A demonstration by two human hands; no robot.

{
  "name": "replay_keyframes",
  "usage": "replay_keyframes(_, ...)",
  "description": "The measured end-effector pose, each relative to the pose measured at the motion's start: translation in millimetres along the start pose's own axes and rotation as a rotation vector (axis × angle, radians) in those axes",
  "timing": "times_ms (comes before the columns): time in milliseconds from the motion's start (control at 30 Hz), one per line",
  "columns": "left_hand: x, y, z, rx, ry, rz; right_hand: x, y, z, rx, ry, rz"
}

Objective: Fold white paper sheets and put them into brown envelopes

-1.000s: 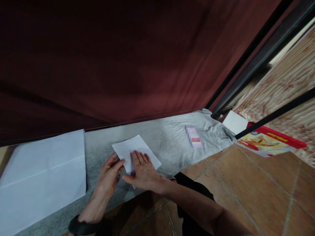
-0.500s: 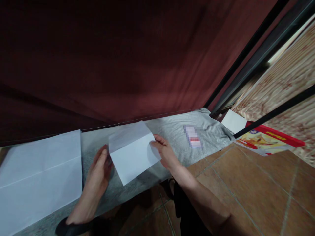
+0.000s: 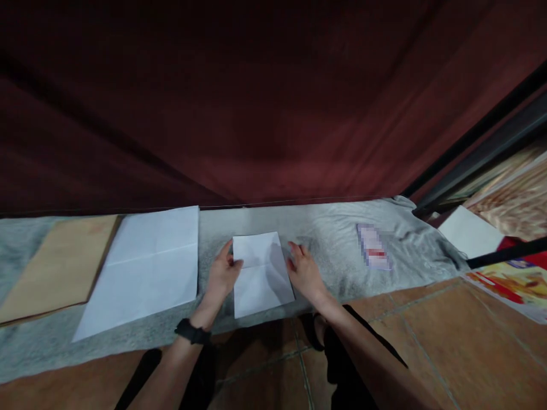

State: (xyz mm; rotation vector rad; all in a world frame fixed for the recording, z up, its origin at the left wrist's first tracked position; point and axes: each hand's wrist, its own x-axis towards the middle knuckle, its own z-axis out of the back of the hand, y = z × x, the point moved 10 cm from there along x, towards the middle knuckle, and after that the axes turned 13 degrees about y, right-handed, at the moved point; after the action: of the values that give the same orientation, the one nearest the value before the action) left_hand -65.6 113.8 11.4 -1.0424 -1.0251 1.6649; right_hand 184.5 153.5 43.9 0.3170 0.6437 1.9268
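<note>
A small white sheet of paper, creased across its middle, rests on the grey cloth in front of me. At its left edge is my left hand, the thumb lying over the paper and the fingertips at the edge, so it looks closed on it. My right hand is just beside the right edge, fingers apart and curved, with nothing in them. Left of these lies a stack of larger white sheets with a crease across the top one.
A brown paper stack or envelope lies at the far left. A phone-like item, pixelated, is on the cloth at right. A dark red curtain hangs behind. Black bars, a white sheet and a colourful printed package are farther right.
The small sheet, tilted between my hands before, now lies flat and squared to me. My right hand has come off its edge; my left thumb has moved onto it. The view has shifted left.
</note>
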Motion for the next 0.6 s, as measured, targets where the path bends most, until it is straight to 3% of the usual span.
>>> replay_keyframes(100,-4.8,-16.5,-1.2,0.374,-0.036,-0.063,1.3,29.7,-8.5,-0.084,0.017,0.179)
replay_keyframes(200,-21.5,-42.0,-13.9,0.616,-0.156,-0.239,4.6,52.5,-34.5,-0.134,0.074,0.271)
replay_keyframes(233,-26.5,-48.6,-26.1,0.669,-0.143,-0.312,5.9,58.6,-43.6,-0.162,0.084,0.293)
replay_keyframes(333,-33.3,-52.3,-74.4,0.829,0.049,-0.460,10.6,71.0,-67.6,-0.253,0.108,0.345)
replay_keyframes(433,-28.9,-41.0,-88.6,0.928,0.079,-0.416,16.2,70.0,-78.7,-0.326,0.111,0.332)
replay_keyframes(600,-22.3,-24.8,-77.0,1.030,0.051,-0.329,21.6,55.5,-72.6,-0.378,0.063,0.297)
